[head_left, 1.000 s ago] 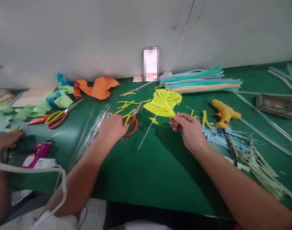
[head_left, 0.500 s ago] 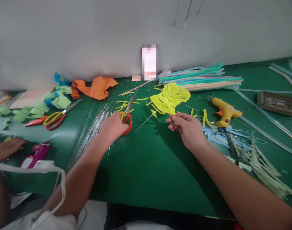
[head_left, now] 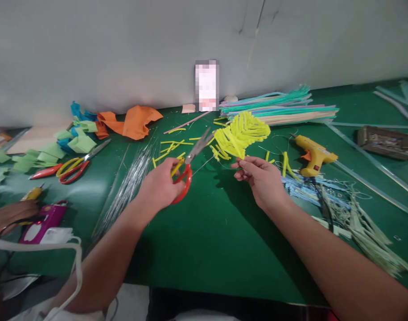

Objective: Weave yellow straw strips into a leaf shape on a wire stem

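My left hand (head_left: 162, 185) is closed round the red and yellow handles of a pair of scissors (head_left: 188, 165), lifted off the green table (head_left: 207, 232), blades pointing up and right. My right hand (head_left: 260, 178) pinches the base of a yellow leaf-shaped piece of pipe cleaners (head_left: 240, 133) and holds it upright; a thin wire stem runs from it toward the scissor blades. Short yellow offcuts (head_left: 173, 145) lie on the table behind the scissors.
A bundle of thin wires (head_left: 126, 187) lies left of my left hand. A yellow glue gun (head_left: 312, 154), a stack of coloured pipe cleaners (head_left: 280, 109), second scissors (head_left: 75, 162), green and orange paper scraps (head_left: 130, 120), and another person's hand (head_left: 10, 214) by a purple glue gun (head_left: 43, 220).
My left hand has taken the scissors off the table and raised them toward the yellow piece. My right hand has tilted that piece up and slightly right.
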A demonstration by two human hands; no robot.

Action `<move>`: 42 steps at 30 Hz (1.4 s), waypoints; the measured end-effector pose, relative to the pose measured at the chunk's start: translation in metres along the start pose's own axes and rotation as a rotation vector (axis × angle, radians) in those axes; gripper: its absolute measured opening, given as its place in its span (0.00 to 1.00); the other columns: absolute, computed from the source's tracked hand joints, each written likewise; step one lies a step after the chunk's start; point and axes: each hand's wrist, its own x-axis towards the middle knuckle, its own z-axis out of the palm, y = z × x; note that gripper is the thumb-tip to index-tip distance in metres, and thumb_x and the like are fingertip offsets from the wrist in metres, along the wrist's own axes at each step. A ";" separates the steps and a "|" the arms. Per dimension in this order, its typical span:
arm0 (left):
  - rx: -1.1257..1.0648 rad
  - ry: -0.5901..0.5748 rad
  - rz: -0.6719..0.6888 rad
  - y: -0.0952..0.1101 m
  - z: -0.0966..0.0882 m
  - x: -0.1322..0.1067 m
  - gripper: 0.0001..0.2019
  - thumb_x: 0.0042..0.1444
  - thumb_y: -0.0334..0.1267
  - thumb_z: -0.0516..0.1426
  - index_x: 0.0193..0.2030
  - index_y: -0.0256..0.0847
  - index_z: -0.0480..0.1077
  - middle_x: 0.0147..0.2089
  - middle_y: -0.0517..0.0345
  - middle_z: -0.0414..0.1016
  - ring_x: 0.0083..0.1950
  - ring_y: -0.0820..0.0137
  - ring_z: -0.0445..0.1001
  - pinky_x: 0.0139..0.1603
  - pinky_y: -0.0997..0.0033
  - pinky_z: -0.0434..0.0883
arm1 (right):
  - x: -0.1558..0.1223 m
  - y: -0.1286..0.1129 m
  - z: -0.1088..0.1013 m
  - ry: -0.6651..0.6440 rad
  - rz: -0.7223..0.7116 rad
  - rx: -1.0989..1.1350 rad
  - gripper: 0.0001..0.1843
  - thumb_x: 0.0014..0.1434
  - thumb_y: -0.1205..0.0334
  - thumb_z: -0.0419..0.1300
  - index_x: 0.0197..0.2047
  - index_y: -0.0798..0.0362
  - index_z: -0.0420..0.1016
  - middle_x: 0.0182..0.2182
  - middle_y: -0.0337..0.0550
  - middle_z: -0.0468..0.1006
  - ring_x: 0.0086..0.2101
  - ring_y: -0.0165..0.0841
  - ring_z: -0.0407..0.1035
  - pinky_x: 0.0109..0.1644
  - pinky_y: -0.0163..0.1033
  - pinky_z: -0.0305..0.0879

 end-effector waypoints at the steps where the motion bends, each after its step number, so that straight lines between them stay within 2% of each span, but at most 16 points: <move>1: 0.026 0.001 0.015 0.006 0.002 -0.005 0.28 0.51 0.41 0.60 0.60 0.45 0.64 0.50 0.51 0.78 0.45 0.60 0.77 0.45 0.62 0.72 | 0.000 0.000 0.000 -0.003 0.006 0.003 0.11 0.48 0.58 0.71 0.33 0.55 0.78 0.30 0.42 0.82 0.23 0.26 0.71 0.28 0.34 0.67; 6: 0.052 -0.135 0.055 0.024 0.020 -0.020 0.26 0.52 0.43 0.59 0.59 0.47 0.64 0.42 0.54 0.79 0.41 0.59 0.78 0.40 0.62 0.71 | -0.001 0.000 0.001 0.003 0.016 0.019 0.12 0.46 0.57 0.71 0.32 0.54 0.77 0.30 0.42 0.82 0.22 0.25 0.70 0.28 0.33 0.67; 13: 0.039 -0.228 0.092 0.034 0.029 -0.024 0.24 0.54 0.47 0.56 0.58 0.46 0.64 0.43 0.53 0.80 0.42 0.57 0.79 0.38 0.62 0.70 | 0.000 0.002 0.003 -0.021 0.016 0.012 0.11 0.45 0.58 0.72 0.28 0.53 0.77 0.26 0.38 0.79 0.21 0.26 0.70 0.27 0.34 0.66; 18: 0.178 -0.227 0.137 0.037 0.032 -0.023 0.22 0.56 0.52 0.54 0.54 0.45 0.67 0.38 0.53 0.80 0.41 0.55 0.79 0.38 0.62 0.70 | -0.001 0.002 0.004 -0.010 0.017 -0.007 0.11 0.43 0.57 0.72 0.28 0.53 0.77 0.26 0.38 0.78 0.20 0.25 0.68 0.26 0.34 0.64; 21: 0.229 -0.255 0.151 0.038 0.033 -0.020 0.19 0.57 0.51 0.53 0.51 0.44 0.68 0.38 0.53 0.80 0.41 0.56 0.80 0.38 0.63 0.69 | -0.001 0.003 0.004 0.000 0.024 -0.017 0.12 0.42 0.56 0.72 0.28 0.53 0.77 0.26 0.38 0.79 0.21 0.25 0.68 0.27 0.35 0.65; 28: 0.227 -0.326 0.185 0.038 0.030 -0.014 0.15 0.58 0.48 0.52 0.46 0.41 0.67 0.36 0.51 0.79 0.38 0.56 0.79 0.36 0.64 0.69 | 0.000 0.007 0.004 0.000 0.015 -0.044 0.12 0.42 0.57 0.72 0.27 0.53 0.76 0.26 0.39 0.79 0.22 0.26 0.68 0.28 0.35 0.65; 38: 0.240 -0.342 0.210 0.039 0.034 -0.014 0.17 0.59 0.50 0.51 0.47 0.40 0.64 0.35 0.49 0.78 0.37 0.54 0.79 0.33 0.63 0.68 | 0.000 0.006 0.004 0.023 0.018 -0.039 0.12 0.41 0.57 0.71 0.28 0.53 0.76 0.25 0.38 0.79 0.21 0.25 0.68 0.28 0.35 0.65; 42: 0.204 -0.318 0.229 0.037 0.036 -0.013 0.15 0.60 0.50 0.51 0.46 0.42 0.65 0.35 0.52 0.78 0.37 0.56 0.79 0.32 0.66 0.66 | 0.000 0.006 0.004 0.031 0.018 -0.025 0.12 0.41 0.58 0.71 0.27 0.53 0.76 0.25 0.38 0.78 0.21 0.25 0.67 0.27 0.35 0.64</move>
